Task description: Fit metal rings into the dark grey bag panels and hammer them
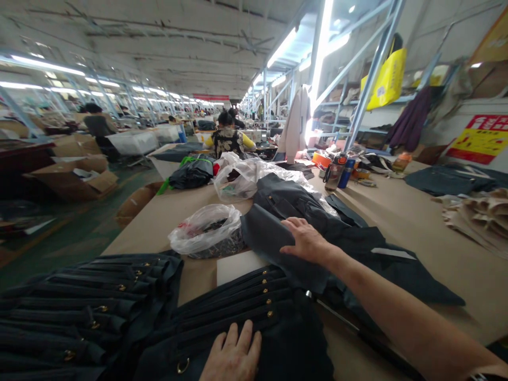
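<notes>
My left hand [234,352] lies flat, fingers stretched out, on a row of overlapping dark fabric pieces [293,328] with small brass-coloured metal fittings. Farther forward, my right hand [305,241] rests over a smooth dark sheet of material [257,233], thumb and fingers apart. Beneath and behind that sheet is a heap of dark fabric [341,227]. A second fanned-out row of dark pieces [71,312] with brass-coloured fittings lies to the left. Between the rows and the heap, a pale flat piece [238,267] is partly covered.
A clear plastic bag [206,233] of small dark items stands on the brown-topped table [400,211]. Behind it sit another plastic bag [234,177] and bottles [335,172]. A thin metal-tipped rod [333,312] lies under my right forearm. A co-worker [228,137] sits beyond the table.
</notes>
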Demonstrator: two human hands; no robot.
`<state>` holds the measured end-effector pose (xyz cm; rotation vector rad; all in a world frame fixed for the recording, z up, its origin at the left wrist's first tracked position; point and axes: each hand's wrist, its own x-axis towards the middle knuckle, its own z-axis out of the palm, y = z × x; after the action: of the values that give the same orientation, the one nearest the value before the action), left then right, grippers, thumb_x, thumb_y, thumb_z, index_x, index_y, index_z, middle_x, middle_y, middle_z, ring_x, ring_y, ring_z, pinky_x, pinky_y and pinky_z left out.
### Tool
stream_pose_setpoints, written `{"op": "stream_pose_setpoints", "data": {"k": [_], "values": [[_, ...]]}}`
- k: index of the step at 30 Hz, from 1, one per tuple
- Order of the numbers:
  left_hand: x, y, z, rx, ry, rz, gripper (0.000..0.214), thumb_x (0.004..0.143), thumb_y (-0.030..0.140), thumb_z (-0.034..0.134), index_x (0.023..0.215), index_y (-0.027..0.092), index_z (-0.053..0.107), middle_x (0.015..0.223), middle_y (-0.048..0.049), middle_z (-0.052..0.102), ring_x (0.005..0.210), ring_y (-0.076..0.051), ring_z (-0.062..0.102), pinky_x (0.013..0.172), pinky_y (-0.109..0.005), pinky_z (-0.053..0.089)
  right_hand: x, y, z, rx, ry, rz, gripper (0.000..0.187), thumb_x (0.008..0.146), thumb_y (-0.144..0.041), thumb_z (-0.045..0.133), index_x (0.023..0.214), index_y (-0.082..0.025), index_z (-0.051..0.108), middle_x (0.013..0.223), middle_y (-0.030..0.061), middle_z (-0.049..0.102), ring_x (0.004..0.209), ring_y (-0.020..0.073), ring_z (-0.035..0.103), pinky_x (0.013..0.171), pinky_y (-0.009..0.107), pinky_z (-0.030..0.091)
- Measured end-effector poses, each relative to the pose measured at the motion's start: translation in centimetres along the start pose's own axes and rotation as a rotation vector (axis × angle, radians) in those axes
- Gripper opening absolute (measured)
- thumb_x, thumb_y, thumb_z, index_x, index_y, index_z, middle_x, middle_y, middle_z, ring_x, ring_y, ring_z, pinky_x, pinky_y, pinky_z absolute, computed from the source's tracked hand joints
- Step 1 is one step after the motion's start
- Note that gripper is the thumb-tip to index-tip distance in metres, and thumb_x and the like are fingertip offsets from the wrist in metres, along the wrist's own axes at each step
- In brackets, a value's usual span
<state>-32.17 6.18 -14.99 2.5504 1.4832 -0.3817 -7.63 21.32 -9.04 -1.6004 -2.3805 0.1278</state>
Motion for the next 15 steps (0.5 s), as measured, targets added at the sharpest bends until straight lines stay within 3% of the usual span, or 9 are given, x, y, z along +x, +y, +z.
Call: {"op": "stream_pose_setpoints", "data": {"k": [1,3,6,8,11,15], "values": [[0.0,0.1,-0.2,0.002,-0.010,-0.002,0.047,0.083,0.020,0.044,0.130,0.025,0.050,0.138,-0.0103,0.045,0.122,-0.033,0.043,0.097,-0.049,0.038,-0.1,-1.0,0.5,-0.041,-0.026,-0.046,0.085,0.064,-0.055,0.068,0.134,-0.020,0.039,0.136,0.0135,0.041,0.121,0.0322,0.037,0.094,0.043,0.036],[-0.1,0.2,-0.6,-0.003,-0.030,-0.005,0.048,0.083,0.020,0.045,0.131,0.025,0.048,0.139,-0.0105,0.044,0.123,-0.034,0.042,0.098,-0.049,0.038,-0.3,-3.0,2.1,-0.088,-0.130,-0.079,0.079,0.065,-0.057,0.066,0.129,-0.016,0.045,0.133,0.0164,0.044,0.121,0.0347,0.037,0.095,0.048,0.034],[-0.2,0.4,-1.0,-0.028,-0.046,-0.006,0.049,0.082,0.019,0.046,0.131,0.025,0.048,0.140,-0.0107,0.043,0.124,-0.034,0.041,0.099,-0.049,0.037,0.1,-4.9,4.4,-0.084,-0.247,0.021,0.035,0.079,-0.037,0.057,0.103,-0.012,0.061,0.110,0.0191,0.060,0.107,0.0316,0.052,0.089,0.045,0.039],[-0.3,0.4,-1.2,-0.037,-0.037,-0.004,0.049,0.083,0.018,0.046,0.131,0.025,0.047,0.140,-0.0114,0.043,0.125,-0.034,0.041,0.099,-0.050,0.036,0.8,-4.8,5.1,-0.047,-0.273,0.070,0.017,0.081,-0.020,0.052,0.088,-0.011,0.064,0.095,0.0186,0.065,0.094,0.0278,0.060,0.080,0.039,0.044],[-0.4,0.5,-1.3,-0.037,-0.029,-0.004,0.049,0.083,0.018,0.044,0.132,0.024,0.047,0.140,-0.0117,0.042,0.125,-0.034,0.040,0.099,-0.050,0.036,1.9,-3.0,4.0,0.062,-0.248,0.128,0.012,0.079,-0.015,0.052,0.076,-0.013,0.063,0.077,0.0124,0.067,0.073,0.0206,0.063,0.068,0.031,0.045],[-0.6,0.4,-1.4,-0.040,-0.035,0.020,0.047,0.085,0.021,0.040,0.132,0.023,0.046,0.140,-0.0121,0.043,0.123,-0.034,0.041,0.097,-0.051,0.036,2.7,0.9,-0.5,0.305,-0.030,0.209,0.019,0.083,-0.025,0.051,0.070,-0.015,0.059,0.065,0.0016,0.063,0.060,0.0112,0.056,0.058,0.021,0.040]]}}
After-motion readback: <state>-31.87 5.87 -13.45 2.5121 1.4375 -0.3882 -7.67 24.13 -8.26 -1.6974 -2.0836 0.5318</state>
